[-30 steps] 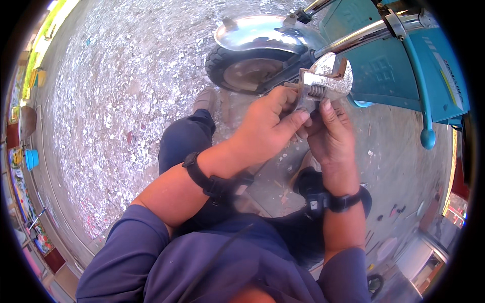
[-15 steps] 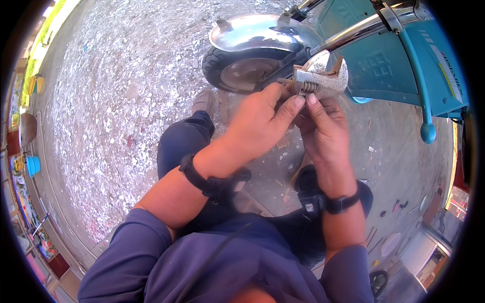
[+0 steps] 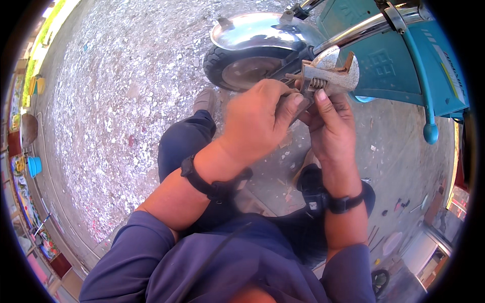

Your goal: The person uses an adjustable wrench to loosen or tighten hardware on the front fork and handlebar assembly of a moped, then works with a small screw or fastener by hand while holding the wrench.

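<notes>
An adjustable wrench (image 3: 333, 76) with a worn metal head is held up in front of me, its jaws pointing up and apart. My left hand (image 3: 255, 116) is closed on the dark handle below the head, thumb along it. The right hand (image 3: 334, 123) is closed about the wrench just under the jaws, its thumb at the ribbed adjusting screw (image 3: 317, 83). Some of my right fingers are hidden behind the tool. A thin rod-like piece sticks out left of the head; I cannot make out what it belongs to.
Beyond the wrench stands a teal vehicle body (image 3: 381, 70) with a chrome fork tube (image 3: 348, 36), a black tyre (image 3: 214, 65) and a shiny mudguard (image 3: 268, 33). A teal lever (image 3: 430, 132) hangs at right. Pale flakes litter the ground at left; small tools lie lower right.
The wrench has shifted slightly right, together with my right hand. My left thumb has drawn apart from the right thumb, and more of the dark handle shows between them.
</notes>
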`<state>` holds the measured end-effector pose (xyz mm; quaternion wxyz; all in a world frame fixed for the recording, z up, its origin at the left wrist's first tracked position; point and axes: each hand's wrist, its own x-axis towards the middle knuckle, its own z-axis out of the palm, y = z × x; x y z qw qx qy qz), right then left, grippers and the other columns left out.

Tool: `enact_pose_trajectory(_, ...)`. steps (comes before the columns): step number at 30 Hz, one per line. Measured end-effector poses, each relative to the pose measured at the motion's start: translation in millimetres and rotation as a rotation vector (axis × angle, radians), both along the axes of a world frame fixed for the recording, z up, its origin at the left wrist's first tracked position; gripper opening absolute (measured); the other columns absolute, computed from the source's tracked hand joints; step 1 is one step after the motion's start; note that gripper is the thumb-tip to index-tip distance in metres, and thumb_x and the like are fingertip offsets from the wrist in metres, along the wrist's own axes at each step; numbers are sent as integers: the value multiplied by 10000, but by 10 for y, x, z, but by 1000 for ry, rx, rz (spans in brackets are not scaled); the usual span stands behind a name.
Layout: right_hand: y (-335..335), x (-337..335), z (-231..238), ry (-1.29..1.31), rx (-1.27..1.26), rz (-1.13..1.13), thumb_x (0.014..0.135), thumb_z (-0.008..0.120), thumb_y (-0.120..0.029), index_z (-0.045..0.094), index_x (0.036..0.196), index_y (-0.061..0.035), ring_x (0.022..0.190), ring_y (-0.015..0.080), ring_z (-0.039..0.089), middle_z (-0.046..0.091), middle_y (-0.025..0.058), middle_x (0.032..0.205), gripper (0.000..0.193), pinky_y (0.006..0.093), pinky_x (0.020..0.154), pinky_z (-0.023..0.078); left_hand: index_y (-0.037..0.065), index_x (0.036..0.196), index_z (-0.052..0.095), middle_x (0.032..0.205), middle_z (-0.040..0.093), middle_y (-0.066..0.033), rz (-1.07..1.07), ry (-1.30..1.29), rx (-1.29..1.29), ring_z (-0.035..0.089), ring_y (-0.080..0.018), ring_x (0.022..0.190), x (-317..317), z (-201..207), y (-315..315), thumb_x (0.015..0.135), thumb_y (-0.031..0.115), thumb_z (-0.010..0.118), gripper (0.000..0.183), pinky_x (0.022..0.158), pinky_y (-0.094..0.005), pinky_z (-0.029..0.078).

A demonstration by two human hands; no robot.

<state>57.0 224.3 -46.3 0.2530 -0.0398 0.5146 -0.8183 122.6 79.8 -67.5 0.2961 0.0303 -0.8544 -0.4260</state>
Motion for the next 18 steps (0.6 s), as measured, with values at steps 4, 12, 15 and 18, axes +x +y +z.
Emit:
enact_pose_trajectory(4, 112, -24, 48, 3, 69, 2, 998, 573, -184, 554, 1267, -6, 915, 209, 686, 676, 142, 1107, 323, 348, 807, 569, 28, 1047, 594, 800, 668, -56, 22, -72, 227, 667, -155, 689, 7, 40, -145, 974, 171, 610, 162, 618, -298, 512)
enact_pose_trajectory(12, 98, 65, 87, -81, -32, 47, 1002, 565, -218, 564, 1232, -21, 757, 181, 668, 675, 131, 1041, 303, 308, 652, 562, 26, 1016, 561, 804, 640, -44, -345, -293, 922, 624, -90, 663, 39, 181, -83, 1019, 189, 550, 164, 537, -217, 452)
enact_pose_trajectory(15, 117, 75, 106, -83, -28, 66, 1004, 563, -247, 564, 1209, -39, 728, 163, 654, 670, 118, 1012, 292, 299, 596, 542, 31, 1005, 559, 796, 642, -49, -418, -296, 988, 620, -92, 647, 48, 153, -69, 1022, 195, 546, 165, 530, -215, 449)
enact_pose_trajectory(18, 99, 81, 102, -56, -13, 80, 1008, 557, -267, 561, 1182, -46, 709, 150, 642, 666, 110, 991, 281, 293, 564, 525, 37, 994, 557, 790, 647, -57, -488, -292, 1075, 626, -106, 634, 51, 117, -83, 1023, 217, 545, 182, 518, -216, 452)
